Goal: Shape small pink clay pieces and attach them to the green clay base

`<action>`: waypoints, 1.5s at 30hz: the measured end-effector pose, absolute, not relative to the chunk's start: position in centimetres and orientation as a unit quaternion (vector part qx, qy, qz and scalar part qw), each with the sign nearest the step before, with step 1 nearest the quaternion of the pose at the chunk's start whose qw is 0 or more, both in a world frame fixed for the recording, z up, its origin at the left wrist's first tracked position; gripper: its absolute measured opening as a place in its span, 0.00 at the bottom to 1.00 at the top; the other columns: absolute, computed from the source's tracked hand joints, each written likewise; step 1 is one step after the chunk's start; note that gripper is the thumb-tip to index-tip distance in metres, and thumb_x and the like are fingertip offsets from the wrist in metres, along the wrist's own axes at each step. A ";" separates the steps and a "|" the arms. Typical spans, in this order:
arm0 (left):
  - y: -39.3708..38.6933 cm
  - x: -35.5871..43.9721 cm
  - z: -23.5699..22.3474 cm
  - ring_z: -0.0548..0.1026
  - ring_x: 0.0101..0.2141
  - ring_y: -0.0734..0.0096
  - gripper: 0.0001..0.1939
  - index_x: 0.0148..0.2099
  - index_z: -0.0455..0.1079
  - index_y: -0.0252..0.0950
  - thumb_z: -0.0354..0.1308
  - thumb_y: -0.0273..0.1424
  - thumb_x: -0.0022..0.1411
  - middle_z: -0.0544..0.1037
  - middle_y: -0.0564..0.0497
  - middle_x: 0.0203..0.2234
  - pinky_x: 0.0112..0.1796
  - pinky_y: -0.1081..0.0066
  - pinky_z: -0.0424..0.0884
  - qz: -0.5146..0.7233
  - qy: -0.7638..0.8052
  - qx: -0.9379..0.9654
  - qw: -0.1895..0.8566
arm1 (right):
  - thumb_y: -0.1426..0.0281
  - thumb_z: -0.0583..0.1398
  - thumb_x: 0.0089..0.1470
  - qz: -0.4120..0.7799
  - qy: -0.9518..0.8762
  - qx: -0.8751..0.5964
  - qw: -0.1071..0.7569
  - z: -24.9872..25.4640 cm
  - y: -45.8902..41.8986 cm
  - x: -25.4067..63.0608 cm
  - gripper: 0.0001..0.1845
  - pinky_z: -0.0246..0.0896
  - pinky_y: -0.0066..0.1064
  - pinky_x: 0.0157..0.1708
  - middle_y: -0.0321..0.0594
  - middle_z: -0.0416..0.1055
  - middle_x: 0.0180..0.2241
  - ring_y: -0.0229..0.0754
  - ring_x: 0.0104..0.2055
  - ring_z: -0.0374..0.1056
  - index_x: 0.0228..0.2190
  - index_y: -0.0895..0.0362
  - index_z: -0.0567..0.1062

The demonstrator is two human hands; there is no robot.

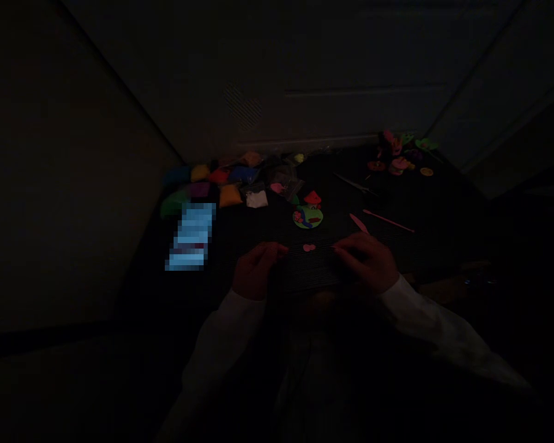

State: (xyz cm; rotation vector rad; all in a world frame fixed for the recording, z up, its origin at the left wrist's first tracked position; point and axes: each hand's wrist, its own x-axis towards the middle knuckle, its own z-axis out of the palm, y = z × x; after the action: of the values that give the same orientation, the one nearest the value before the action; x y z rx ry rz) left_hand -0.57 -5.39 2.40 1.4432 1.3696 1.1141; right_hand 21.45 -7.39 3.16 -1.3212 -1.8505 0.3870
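Observation:
The scene is very dark. Small pink flat clay pieces (309, 248) lie on the dark table between my two hands. My left hand (257, 264) rests to their left, its fingers closed together; whatever is in them, if anything, is too dark to make out. On the other side, my right hand (368, 259) is closed in a pinch, with a tiny pale bit showing at the fingertips. Just beyond the pink pieces stands a green clay base (314, 223) carrying a red-capped clay figure (313, 198) and small coloured shapes.
A pink modelling knife (358, 223) and a thin pink stick tool (388, 221) lie beyond my right hand. Scissors (355, 183) are farther back. Bags of coloured clay (231, 195) and a lit, blurred phone (191, 237) sit at left. Clay shapes (399, 165) cluster at back right.

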 end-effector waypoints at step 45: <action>-7.3 1.1 3.7 0.67 0.35 0.68 0.10 0.37 0.71 0.44 0.57 0.29 0.49 0.74 0.52 0.30 0.37 0.67 0.64 0.408 0.356 0.841 -0.008 | 0.61 0.55 0.47 0.492 -0.548 -0.530 0.420 4.8 -8.8 19.2 0.13 0.57 0.26 0.29 0.35 0.67 0.25 0.33 0.28 0.62 0.27 0.57 0.72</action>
State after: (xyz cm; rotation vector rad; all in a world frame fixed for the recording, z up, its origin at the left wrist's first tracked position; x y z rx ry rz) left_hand 1.10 -7.28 3.67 2.6548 1.1225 1.2872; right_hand 19.17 -8.76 4.76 -1.3284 -1.3729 1.2329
